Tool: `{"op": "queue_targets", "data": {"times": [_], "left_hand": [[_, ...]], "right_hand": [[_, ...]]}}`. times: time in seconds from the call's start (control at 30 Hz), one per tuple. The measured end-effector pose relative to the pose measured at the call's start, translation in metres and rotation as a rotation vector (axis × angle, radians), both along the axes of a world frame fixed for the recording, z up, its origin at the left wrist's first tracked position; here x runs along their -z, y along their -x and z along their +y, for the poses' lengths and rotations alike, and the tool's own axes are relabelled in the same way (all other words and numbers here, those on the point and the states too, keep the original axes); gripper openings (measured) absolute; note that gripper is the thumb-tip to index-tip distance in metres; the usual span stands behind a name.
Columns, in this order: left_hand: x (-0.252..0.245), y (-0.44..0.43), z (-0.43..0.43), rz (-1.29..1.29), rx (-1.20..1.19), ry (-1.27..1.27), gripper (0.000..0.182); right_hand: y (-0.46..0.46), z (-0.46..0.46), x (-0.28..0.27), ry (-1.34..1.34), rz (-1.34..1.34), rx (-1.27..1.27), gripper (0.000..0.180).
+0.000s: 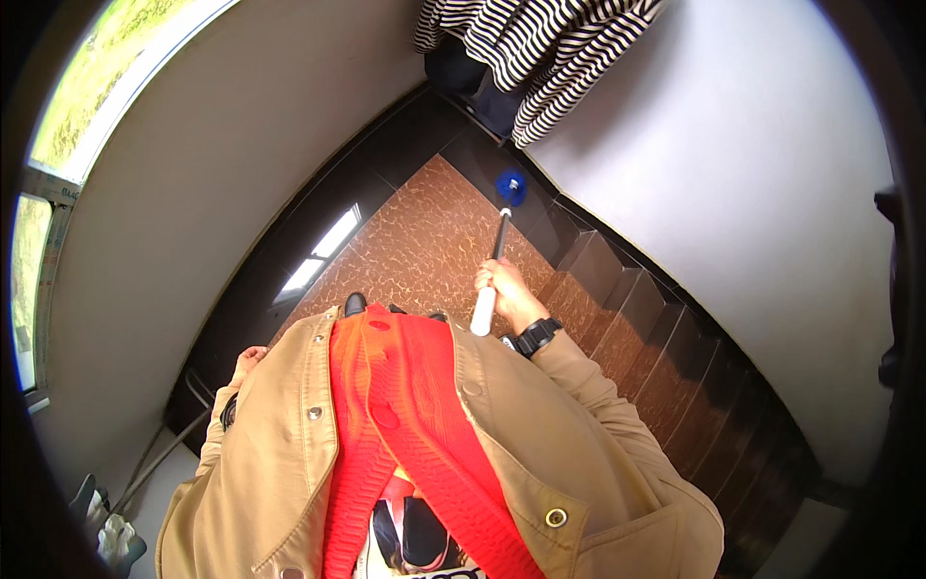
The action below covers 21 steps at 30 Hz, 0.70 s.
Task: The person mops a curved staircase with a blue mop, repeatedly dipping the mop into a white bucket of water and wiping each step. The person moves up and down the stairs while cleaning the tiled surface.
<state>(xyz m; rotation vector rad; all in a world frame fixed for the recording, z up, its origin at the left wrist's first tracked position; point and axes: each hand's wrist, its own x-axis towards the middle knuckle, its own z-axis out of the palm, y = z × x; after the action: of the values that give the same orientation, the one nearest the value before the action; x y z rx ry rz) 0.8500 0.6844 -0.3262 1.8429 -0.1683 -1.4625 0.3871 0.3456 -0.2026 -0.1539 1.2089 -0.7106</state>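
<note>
My right hand (501,282) is wrapped around a long-handled brush (483,311) with a white grip and a dark shaft. Its round blue bristle head (511,188) points away from me, over the black tile border near the right wall. Whether the bristles touch the floor cannot be told. At my left side hangs my left hand (252,360), partly covered by the tan jacket (282,441); its fingers are too hidden to show whether it holds anything. Below me is a brown marble-patterned landing floor (419,231), with a dark shoe tip (355,305) on it.
Stairs (651,340) run along the right wall (723,145). Black-and-white striped cloth (535,51) hangs in the far corner above dark items (499,108). On the left are a window (94,94) and thin metal rods (166,452) beside grey-and-white objects (108,532).
</note>
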Motion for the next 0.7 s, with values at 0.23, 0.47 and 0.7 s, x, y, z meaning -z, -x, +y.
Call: {"op": "queue_targets", "data": {"times": [0.23, 0.47, 0.7], "left_hand": [[-0.027, -0.016, -0.039, 0.031, 0.071, 0.034, 0.009], [-0.121, -0.021, -0.147, 0.027, 0.429, 0.144, 0.023], [-0.173, 0.053, -0.269, 0.279, 0.693, 0.285, 0.056]], "right_hand": [[-0.075, -0.042, 0.035, -0.021, -0.094, -0.146, 0.021], [-0.133, -0.066, 0.077, -0.079, -0.061, -0.05, 0.021], [-0.18, -0.06, 0.089, -0.084, -0.035, -0.009, 0.009]]}}
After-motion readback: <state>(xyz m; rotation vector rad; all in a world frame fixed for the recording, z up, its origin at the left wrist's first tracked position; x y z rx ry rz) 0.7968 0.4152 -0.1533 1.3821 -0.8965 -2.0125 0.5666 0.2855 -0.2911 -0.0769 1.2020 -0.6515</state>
